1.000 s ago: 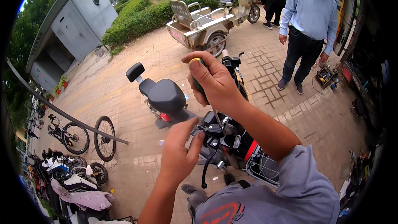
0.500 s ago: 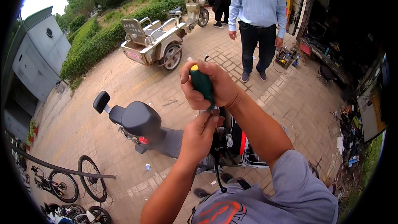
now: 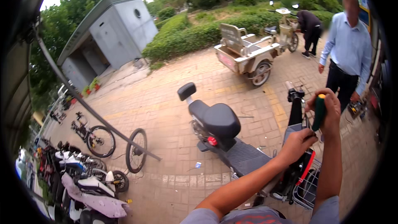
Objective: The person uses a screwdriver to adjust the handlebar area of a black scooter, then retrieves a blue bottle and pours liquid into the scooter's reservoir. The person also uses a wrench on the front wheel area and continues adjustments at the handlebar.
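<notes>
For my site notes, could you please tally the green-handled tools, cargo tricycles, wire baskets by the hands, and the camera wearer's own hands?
Green-handled tool: 1
Cargo tricycle: 1
Wire basket: 1
Wearer's hands, left hand and right hand: 2
Total: 5

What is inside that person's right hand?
The right hand holds a dark green handle with a yellow end. What the palm covers cannot be seen, nor can the tool's tip, hidden near the left hand.

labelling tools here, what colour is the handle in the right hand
Dark green handle, yellow end; the head view shows it best.
</notes>
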Demonstrator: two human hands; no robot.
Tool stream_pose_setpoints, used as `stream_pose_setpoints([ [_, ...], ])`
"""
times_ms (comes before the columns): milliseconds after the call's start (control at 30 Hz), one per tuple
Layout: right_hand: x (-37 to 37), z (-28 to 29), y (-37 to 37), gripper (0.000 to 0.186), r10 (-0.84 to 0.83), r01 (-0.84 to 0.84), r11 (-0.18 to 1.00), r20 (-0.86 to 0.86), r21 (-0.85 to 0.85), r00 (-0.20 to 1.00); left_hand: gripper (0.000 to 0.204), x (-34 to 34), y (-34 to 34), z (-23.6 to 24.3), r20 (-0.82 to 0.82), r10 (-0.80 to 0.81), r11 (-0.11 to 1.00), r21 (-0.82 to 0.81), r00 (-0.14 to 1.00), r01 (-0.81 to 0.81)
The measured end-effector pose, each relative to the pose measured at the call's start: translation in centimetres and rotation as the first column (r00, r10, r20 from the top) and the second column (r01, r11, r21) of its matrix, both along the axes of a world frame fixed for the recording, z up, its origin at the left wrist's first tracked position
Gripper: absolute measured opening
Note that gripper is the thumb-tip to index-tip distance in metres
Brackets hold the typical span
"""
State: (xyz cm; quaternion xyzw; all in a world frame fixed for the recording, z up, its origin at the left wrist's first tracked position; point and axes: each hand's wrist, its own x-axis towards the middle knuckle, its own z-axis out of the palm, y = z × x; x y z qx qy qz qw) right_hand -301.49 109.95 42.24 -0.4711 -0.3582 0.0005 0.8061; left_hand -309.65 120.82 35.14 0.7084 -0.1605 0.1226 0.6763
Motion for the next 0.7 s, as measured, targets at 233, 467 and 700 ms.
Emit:
stream_pose_setpoints([
  [233, 7.4, -8.3, -1.2, 0.046, -0.323, 0.339, 0.94, 0.223, -0.039, 0.92, 0.022, 1.6, -1.0, -1.2, -0.001, 0.14, 0.99, 0.022, 0.99, -0.14],
  [467, 4.0, -4.2, -3.2, 0.058, -0.015, 0.012, 0.994, 0.028, 0.108, 0.999, 0.012, 0.9, -2.0, 1.2, -0.093, -0.141, 0.987, 0.059, 0.986, 0.147],
  [700, -0.1, 0.0, -0.2, 0.046, -0.059, 0.062, 0.996, 0.042, -0.063, 0.997, 0.021, 0.2, 0.2, 1.5, -0.272, -0.059, 0.995, 0.063, 0.961, 0.079],
])
